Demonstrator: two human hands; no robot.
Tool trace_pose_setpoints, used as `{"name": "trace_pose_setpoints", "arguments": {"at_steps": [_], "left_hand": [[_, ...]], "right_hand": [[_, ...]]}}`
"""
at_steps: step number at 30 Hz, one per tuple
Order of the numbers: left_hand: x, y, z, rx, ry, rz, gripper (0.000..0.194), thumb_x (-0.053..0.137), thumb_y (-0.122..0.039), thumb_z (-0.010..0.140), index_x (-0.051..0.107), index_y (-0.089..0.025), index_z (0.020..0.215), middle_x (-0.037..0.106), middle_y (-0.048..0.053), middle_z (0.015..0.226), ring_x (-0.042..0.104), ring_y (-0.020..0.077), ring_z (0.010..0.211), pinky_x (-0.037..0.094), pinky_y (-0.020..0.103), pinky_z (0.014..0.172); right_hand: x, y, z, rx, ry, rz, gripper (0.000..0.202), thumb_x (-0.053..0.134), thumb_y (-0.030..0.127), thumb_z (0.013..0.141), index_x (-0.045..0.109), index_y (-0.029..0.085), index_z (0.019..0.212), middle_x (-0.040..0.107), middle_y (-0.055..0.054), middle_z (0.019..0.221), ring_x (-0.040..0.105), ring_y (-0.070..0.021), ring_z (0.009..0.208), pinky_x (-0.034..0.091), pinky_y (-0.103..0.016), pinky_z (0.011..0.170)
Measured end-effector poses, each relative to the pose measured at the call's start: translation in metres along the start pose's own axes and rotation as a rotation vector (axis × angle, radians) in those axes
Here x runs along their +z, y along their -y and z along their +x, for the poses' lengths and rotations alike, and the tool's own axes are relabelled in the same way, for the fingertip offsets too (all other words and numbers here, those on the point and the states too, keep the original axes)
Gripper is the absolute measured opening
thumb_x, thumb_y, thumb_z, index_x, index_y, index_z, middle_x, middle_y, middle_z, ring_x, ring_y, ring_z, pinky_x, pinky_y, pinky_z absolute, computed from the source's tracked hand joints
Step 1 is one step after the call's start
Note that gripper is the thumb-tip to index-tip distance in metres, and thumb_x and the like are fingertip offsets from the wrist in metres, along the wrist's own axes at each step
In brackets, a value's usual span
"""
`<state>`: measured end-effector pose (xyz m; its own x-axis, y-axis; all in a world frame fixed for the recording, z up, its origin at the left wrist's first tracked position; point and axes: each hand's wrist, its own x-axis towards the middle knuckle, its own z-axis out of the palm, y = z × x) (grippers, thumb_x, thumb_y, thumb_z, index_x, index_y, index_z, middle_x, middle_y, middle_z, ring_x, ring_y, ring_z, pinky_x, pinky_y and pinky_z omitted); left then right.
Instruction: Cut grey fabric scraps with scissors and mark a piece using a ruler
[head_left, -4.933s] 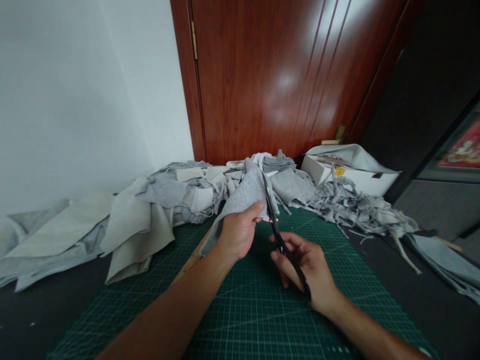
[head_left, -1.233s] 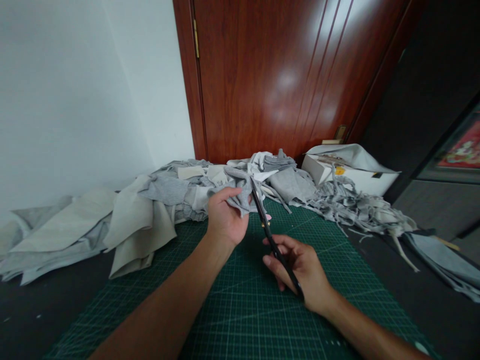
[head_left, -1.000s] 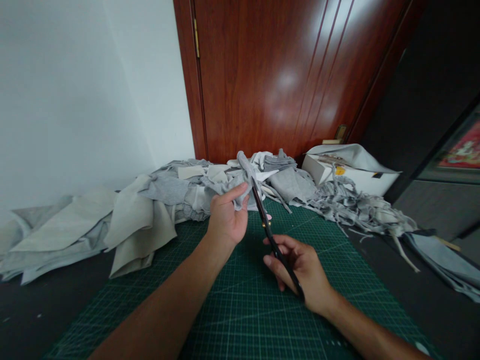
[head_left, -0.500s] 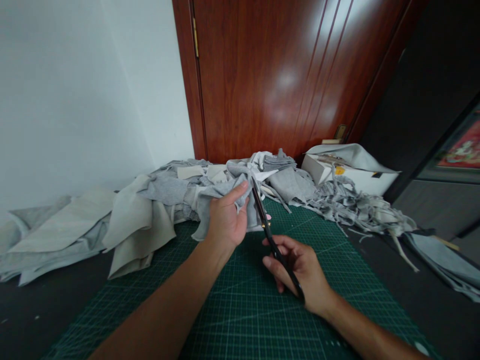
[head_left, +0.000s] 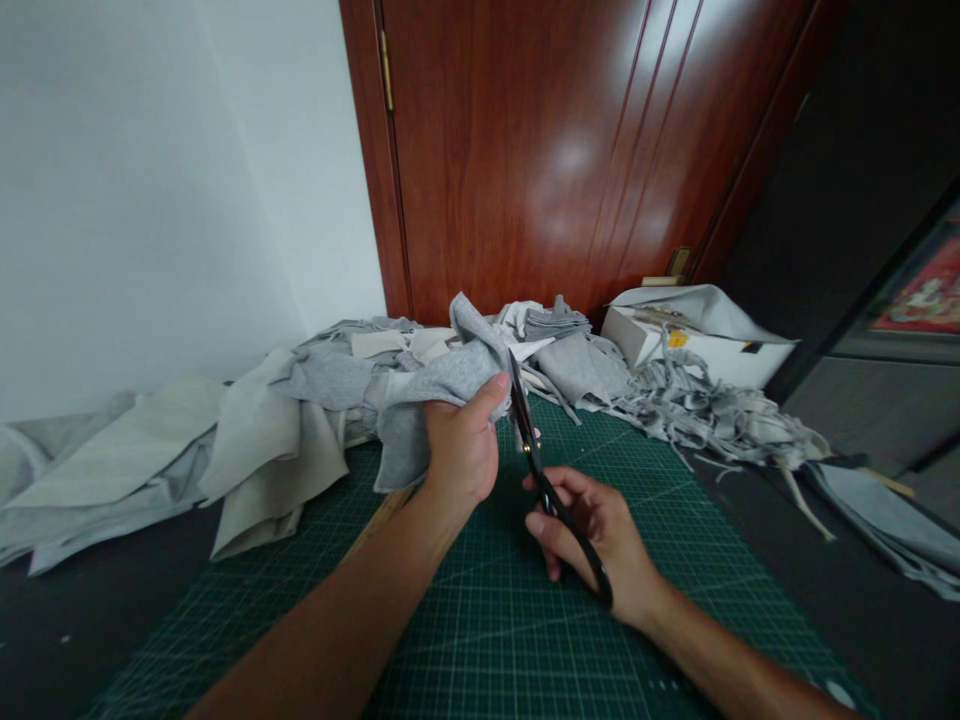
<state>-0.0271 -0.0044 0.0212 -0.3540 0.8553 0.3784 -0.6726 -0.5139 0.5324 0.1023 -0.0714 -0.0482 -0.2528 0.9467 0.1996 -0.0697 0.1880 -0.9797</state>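
A piece of grey fabric (head_left: 450,382) is pinched between the thumb and fingers of my left hand (head_left: 466,440), raised above the cutting mat. It drapes to the left and one end sticks up. Black scissors (head_left: 534,455) are in my right hand (head_left: 600,535), pointing up and away. Their blades look nearly closed and lie beside the right edge of the fabric; whether they touch it I cannot tell. Under my left forearm, part of a wooden strip (head_left: 382,518) shows on the green mat (head_left: 495,620).
Grey and cream fabric pieces (head_left: 262,425) lie heaped along the left and back. At the back right stands a white box (head_left: 720,358), with tangled fabric strips (head_left: 712,415) before it. A brown door (head_left: 525,160) and a white wall (head_left: 150,200) rise behind.
The fabric in my left hand has turned, its upper end now standing higher and its lower part shifted left. The wooden strip has come into view. My right hand has barely moved.
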Motion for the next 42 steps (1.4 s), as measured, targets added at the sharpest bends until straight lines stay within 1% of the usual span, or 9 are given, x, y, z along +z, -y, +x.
{"name": "trace_pose_setpoints", "arguments": {"at_steps": [4,9,15,18,22,27,34,38,42], "left_hand": [[-0.003,0.002,-0.002,-0.028,0.006,0.029,0.053,0.091,-0.010,0.060,0.072,-0.021,0.108,0.080,0.004,0.113,0.072,0.0253,0.121,0.051,0.038,0.109],[-0.004,0.002,-0.004,-0.090,0.017,0.062,0.044,0.092,-0.015,0.061,0.074,-0.020,0.101,0.081,0.003,0.101,0.074,0.0253,0.114,0.050,0.038,0.110],[-0.008,0.004,0.002,-0.061,-0.070,0.115,0.037,0.092,-0.015,0.061,0.075,-0.023,0.093,0.082,0.000,0.097,0.074,0.0258,0.113,0.050,0.040,0.111],[-0.008,0.001,0.006,-0.089,-0.079,0.102,0.036,0.091,-0.012,0.060,0.074,-0.023,0.091,0.081,0.001,0.098,0.075,0.0259,0.108,0.053,0.041,0.105],[-0.004,-0.004,0.007,-0.117,-0.084,0.065,0.042,0.090,-0.007,0.057,0.074,-0.022,0.092,0.080,-0.001,0.095,0.075,0.0237,0.103,0.056,0.037,0.095],[-0.002,-0.006,0.006,-0.199,-0.195,0.112,0.034,0.090,-0.007,0.053,0.073,-0.020,0.080,0.079,0.000,0.087,0.074,0.0224,0.095,0.054,0.033,0.086],[-0.004,-0.008,0.013,-0.144,-0.212,0.122,0.038,0.087,-0.004,0.051,0.074,-0.019,0.083,0.080,0.003,0.091,0.075,0.0280,0.103,0.055,0.039,0.094],[-0.004,-0.013,0.016,-0.130,-0.222,0.095,0.035,0.091,-0.013,0.060,0.073,-0.022,0.089,0.080,0.000,0.097,0.074,0.0256,0.108,0.057,0.038,0.094],[-0.005,-0.013,0.017,-0.127,-0.207,0.108,0.026,0.089,-0.013,0.066,0.072,-0.023,0.083,0.080,0.000,0.100,0.073,0.0253,0.111,0.058,0.036,0.093]], "right_hand": [[0.000,0.001,0.001,-0.001,-0.008,0.012,0.044,0.088,0.043,0.078,0.065,0.018,0.106,0.054,0.009,0.061,0.049,-0.0081,0.044,0.048,-0.020,0.041],[-0.001,0.001,0.000,0.003,-0.021,0.016,0.045,0.090,0.043,0.076,0.066,0.019,0.106,0.054,0.008,0.063,0.051,-0.0089,0.045,0.049,-0.021,0.041],[-0.001,0.000,0.001,0.011,-0.022,0.012,0.044,0.090,0.041,0.075,0.067,0.020,0.105,0.054,0.009,0.064,0.050,-0.0086,0.045,0.049,-0.021,0.042],[-0.001,-0.001,0.002,0.024,-0.010,0.007,0.044,0.090,0.042,0.076,0.067,0.019,0.106,0.054,0.009,0.063,0.049,-0.0086,0.045,0.049,-0.021,0.042],[-0.001,-0.001,0.002,0.035,0.000,0.008,0.045,0.090,0.042,0.076,0.066,0.018,0.106,0.055,0.008,0.063,0.049,-0.0082,0.044,0.048,-0.020,0.041],[0.000,-0.001,0.002,0.043,0.002,0.000,0.047,0.090,0.046,0.076,0.065,0.019,0.105,0.055,0.009,0.062,0.050,-0.0084,0.044,0.049,-0.021,0.041],[0.000,-0.004,0.002,0.065,0.025,0.004,0.050,0.091,0.048,0.074,0.066,0.019,0.106,0.055,0.008,0.067,0.048,-0.0072,0.045,0.048,-0.020,0.040],[0.000,-0.005,0.001,0.056,0.038,0.001,0.049,0.088,0.050,0.078,0.066,0.019,0.107,0.055,0.008,0.068,0.047,-0.0067,0.045,0.048,-0.020,0.040],[0.000,-0.005,0.001,0.058,0.038,0.009,0.049,0.091,0.047,0.076,0.065,0.018,0.108,0.055,0.008,0.068,0.048,-0.0065,0.046,0.049,-0.019,0.041]]}}
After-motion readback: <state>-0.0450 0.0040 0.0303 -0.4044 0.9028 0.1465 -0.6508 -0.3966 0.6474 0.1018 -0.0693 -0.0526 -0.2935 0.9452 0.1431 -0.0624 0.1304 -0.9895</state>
